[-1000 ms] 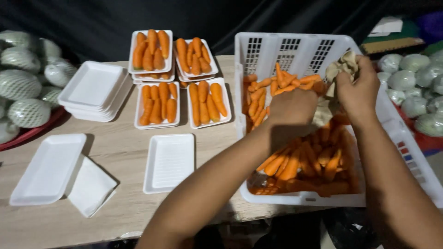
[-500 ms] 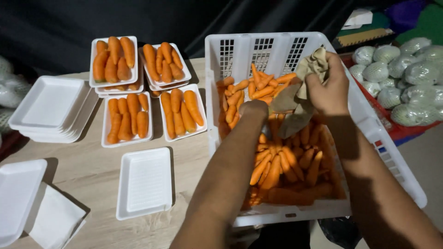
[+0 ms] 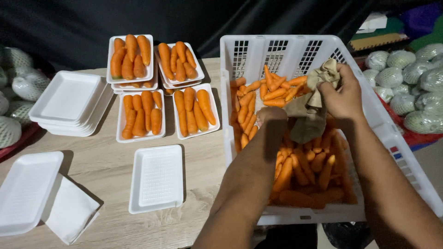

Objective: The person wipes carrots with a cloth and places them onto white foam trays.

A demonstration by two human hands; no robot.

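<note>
Both my hands are over a white plastic crate (image 3: 392, 138) full of loose carrots (image 3: 304, 170). My right hand (image 3: 344, 94) grips a crumpled beige cloth (image 3: 311, 108) near the crate's far right wall. My left hand (image 3: 272, 115) is closed around the cloth's lower part; whether a carrot is wrapped inside cannot be seen. An empty white foam tray (image 3: 157, 177) lies on the wooden table (image 3: 101, 157) just left of the crate.
Filled carrot trays (image 3: 164, 92) sit at the table's back, some stacked. A stack of empty trays (image 3: 69, 101) stands left, another empty tray (image 3: 27, 191) and a white sheet (image 3: 71, 212) front left. Netted pale round produce (image 3: 415, 87) lies to the right and far left.
The view has shifted sideways and back, so the crate sits further right than half a second ago. My hands stayed together on the cloth over the carrots, working it.
</note>
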